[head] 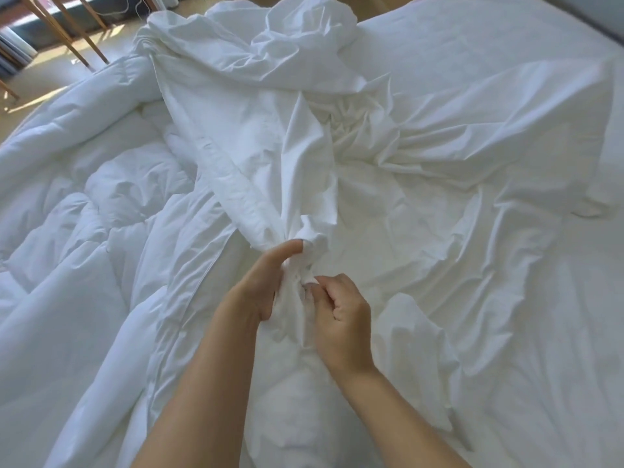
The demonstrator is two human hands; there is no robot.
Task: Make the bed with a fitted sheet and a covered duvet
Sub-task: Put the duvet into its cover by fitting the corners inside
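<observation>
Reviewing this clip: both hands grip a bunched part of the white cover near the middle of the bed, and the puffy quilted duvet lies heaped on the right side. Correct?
Not quite. The head view shows the duvet heaped on the left side, not the right. The rest holds: the left hand and right hand both grip a bunched part of the white cover near the middle of the bed.

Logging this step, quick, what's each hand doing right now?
Left hand: closed, gripping a bunched part of the duvet cover.
Right hand: closed, pinching the same bunch just below.

Left hand (261, 282) and right hand (341, 319) around bunched duvet cover (270, 136)
</observation>
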